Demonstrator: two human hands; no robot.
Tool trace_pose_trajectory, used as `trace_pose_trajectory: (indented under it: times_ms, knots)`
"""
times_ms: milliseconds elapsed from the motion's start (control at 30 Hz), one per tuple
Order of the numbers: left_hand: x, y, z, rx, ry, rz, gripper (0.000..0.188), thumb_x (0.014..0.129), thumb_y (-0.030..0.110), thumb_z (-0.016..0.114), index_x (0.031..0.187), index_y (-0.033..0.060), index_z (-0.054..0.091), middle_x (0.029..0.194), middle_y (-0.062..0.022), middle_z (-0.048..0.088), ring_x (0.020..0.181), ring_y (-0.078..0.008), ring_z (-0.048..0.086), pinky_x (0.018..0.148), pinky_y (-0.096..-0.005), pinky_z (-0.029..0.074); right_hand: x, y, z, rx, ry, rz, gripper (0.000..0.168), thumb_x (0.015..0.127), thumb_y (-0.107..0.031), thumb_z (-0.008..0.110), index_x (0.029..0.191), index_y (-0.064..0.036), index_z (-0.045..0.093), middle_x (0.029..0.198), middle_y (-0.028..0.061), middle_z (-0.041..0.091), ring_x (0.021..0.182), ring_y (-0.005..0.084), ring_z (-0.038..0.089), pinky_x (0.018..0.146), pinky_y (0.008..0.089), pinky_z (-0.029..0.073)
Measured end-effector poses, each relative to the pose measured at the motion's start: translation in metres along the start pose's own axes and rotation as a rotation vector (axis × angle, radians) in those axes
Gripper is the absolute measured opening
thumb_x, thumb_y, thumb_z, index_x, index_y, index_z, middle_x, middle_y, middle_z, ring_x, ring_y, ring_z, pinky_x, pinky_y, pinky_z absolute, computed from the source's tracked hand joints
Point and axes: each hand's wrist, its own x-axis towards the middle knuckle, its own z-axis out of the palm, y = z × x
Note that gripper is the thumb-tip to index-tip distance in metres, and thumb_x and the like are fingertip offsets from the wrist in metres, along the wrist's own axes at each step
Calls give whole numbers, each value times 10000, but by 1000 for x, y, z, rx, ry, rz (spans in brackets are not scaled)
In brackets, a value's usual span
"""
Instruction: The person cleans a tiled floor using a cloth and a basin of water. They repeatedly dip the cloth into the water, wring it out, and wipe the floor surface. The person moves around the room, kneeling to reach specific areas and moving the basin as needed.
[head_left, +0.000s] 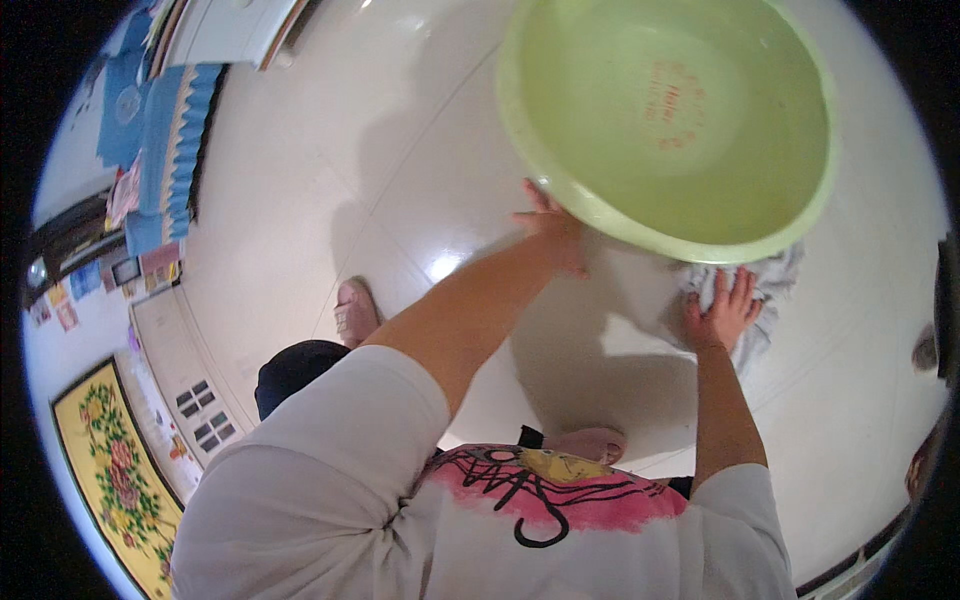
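My left hand (553, 231) is at the lower left of a large light-green plastic basin (525, 124), its fingers spread. Part of that hand lies behind the basin's rim, and I cannot tell how firmly it touches the wall. My right hand (724, 311) rests on a crumpled grey-white cloth (765, 322) on the floor, fingers extended over it. The cloth's far part is hidden under the basin's near rim. Red printing marks the inside bottom of the basin; whether water is in it is hard to tell.
Glossy pale floor tiles (420, 172) surround me, with a bright reflection. Pink slippers (355, 311) are on my feet. Furniture with a blue ruffled cover (169, 150), a pale door (195, 360) and a framed floral picture (120, 472) are at left. A dark object (926, 349) is at right.
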Motion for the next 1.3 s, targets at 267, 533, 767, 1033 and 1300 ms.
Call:
trace_pose_trajectory:
  times_ms: [267,533,767,1033,1300]
  knots:
    - [1,2,14,-171,155,68,1175,543,511,801,1447,281,86,1463,-243,-147,1298,-562,-4,908,-703,295,1,19,16,-79,72,-57,679,712,-386,616,1317,-162,402,1435,139,284,1329,338,252,1015,596,197]
    - [-10,-112,118,-230,424,119,1116,530,545,789,1425,314,163,1500,-172,-16,1314,-520,87,905,-726,261,4,54,47,-191,214,-96,616,780,-405,567,1318,-142,421,1400,146,345,1304,313,311,1020,580,216]
    - [-37,-366,192,-131,194,-214,1168,612,568,737,1446,250,-16,1518,-28,-56,1368,-396,54,972,-696,229,6,-34,63,-324,248,625,659,796,-538,490,1323,-147,427,1203,164,518,1089,330,500,897,513,385]
    - [-12,-378,172,113,193,-30,1348,480,590,791,1418,2,21,1477,-241,-50,1304,-542,69,887,-669,361,8,-328,49,-68,-199,378,662,726,-457,608,1300,-167,453,1417,188,290,1326,353,232,1038,524,206]
    - [27,-382,192,248,65,63,1377,528,614,756,1378,-77,-78,1427,-331,-116,1278,-562,-106,909,-730,213,-46,-424,22,139,-604,-180,694,775,-532,588,1377,-295,338,1503,103,93,1384,328,47,1074,522,154]
